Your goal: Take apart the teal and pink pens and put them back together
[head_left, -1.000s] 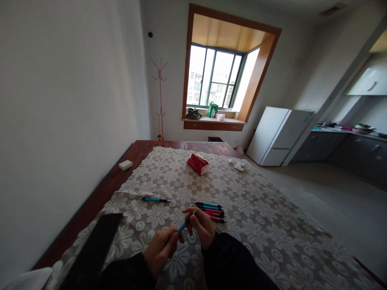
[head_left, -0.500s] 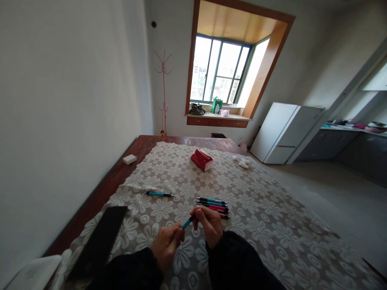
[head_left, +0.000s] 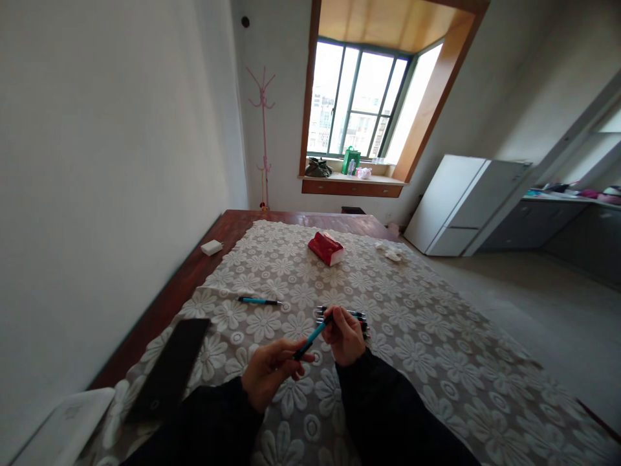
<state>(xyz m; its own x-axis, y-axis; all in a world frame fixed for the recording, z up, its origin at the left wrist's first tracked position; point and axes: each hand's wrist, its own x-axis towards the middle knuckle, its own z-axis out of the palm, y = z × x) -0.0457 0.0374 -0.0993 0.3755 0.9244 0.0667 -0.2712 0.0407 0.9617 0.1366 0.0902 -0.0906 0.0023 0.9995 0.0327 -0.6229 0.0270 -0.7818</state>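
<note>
Open tablecloth [head_left: 427,336] lies right of the pen cluster [head_left: 356,316]; a black slab [head_left: 169,366] blocks the left.

Both forearms, in dark sleeves, extend forward from the lower edge of the view and converge. Left hand [head_left: 270,370]: palm turned inward, fingers curled closed in a pinch. Right hand [head_left: 345,335]: slightly higher and further forward, fingers curled closed, close beside the left hand.
</note>
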